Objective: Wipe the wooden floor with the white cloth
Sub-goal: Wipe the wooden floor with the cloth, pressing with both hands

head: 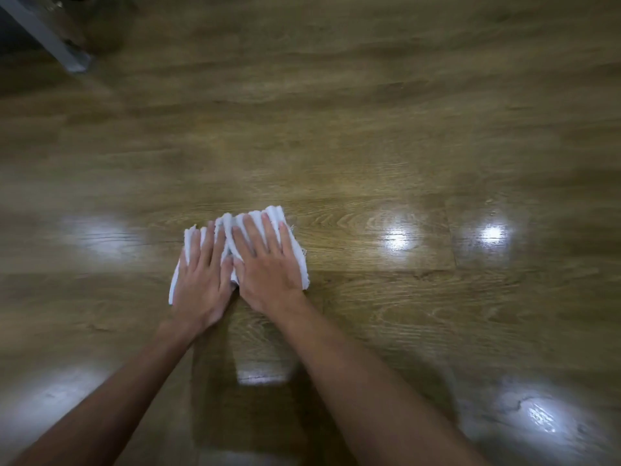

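A crumpled white cloth [273,215] lies on the wooden floor [369,146] near the middle of the head view. My left hand [201,280] presses flat on its left half, fingers straight and spread. Beside it, my right hand [267,264] presses flat on the right half, fingers straight as well. The two hands touch at the thumbs and cover most of the cloth; only its far edge and side edges show. Both forearms reach in from the bottom of the frame.
A grey metal leg [47,31] slants down to the floor at the top left, with a dark area behind it. Bright light reflections shine on the glossy planks left and right of the cloth. Bare floor stretches on all sides.
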